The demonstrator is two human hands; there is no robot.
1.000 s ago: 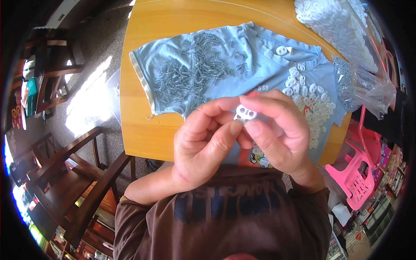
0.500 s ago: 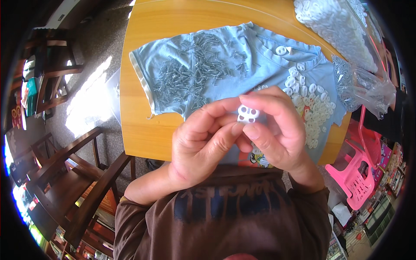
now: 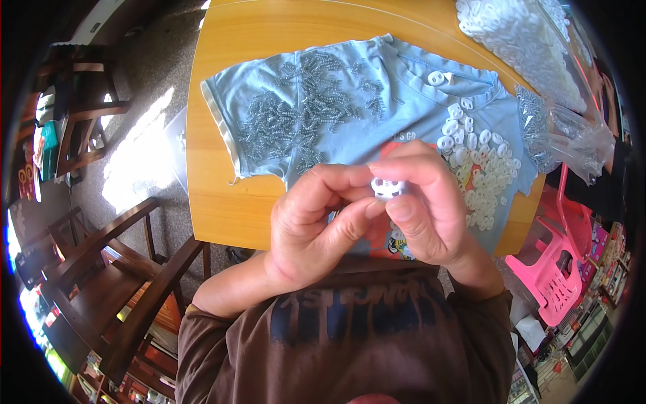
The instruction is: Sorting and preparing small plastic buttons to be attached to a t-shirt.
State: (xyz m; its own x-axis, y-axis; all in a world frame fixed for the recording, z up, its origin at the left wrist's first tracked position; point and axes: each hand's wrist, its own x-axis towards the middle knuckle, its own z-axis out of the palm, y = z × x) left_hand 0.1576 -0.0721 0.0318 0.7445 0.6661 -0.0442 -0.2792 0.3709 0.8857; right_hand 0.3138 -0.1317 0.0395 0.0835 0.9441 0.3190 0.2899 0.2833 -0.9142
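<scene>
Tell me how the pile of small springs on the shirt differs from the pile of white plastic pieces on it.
The springs are grey metal coils, thin and stick-like; the white plastic pieces are chunky, rounded and have holes. The springs lie on the shirt's left part, the white pieces on its right part. The springs look smaller each than the white pieces. Both piles are loose and scattered on the same light blue shirt on the wooden table.

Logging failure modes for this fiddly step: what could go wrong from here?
1. The small white plastic piece is pinched only by the fingertips of the left hand and right hand; it could slip into the lap.
2. Loose metal springs and white pieces lie on the blue shirt; tugging it might scatter them.
</scene>
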